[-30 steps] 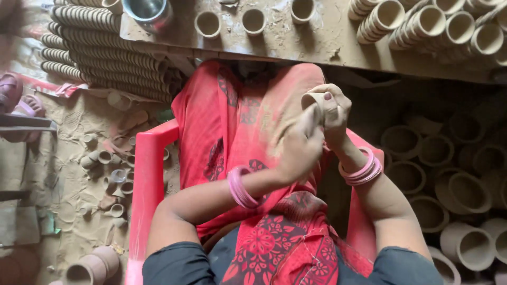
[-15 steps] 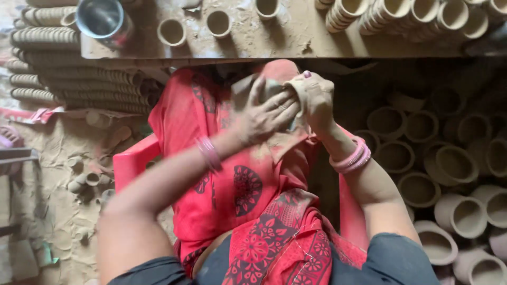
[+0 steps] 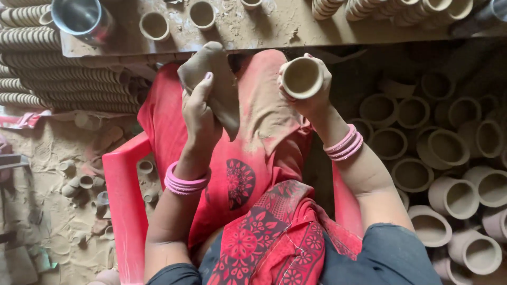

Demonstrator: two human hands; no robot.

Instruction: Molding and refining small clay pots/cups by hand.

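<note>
The right hand (image 3: 311, 97) closes round a small clay cup (image 3: 301, 78), held above the lap near the desk (image 3: 264, 26); likely light, brittle, best held by its wall. The left hand (image 3: 199, 113) clutches a soft cloth (image 3: 216, 79).

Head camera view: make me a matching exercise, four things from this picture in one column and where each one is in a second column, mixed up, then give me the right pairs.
Things
1. clay cup
2. clay-smeared cloth
3. metal cup
4. pink bangles

Places
A. on the wooden board, at its left end
B. around the right wrist
C. gripped in the left hand
D. held in the right hand, mouth toward the camera

Pairs: 1-D, 2-C, 3-A, 4-B
</note>
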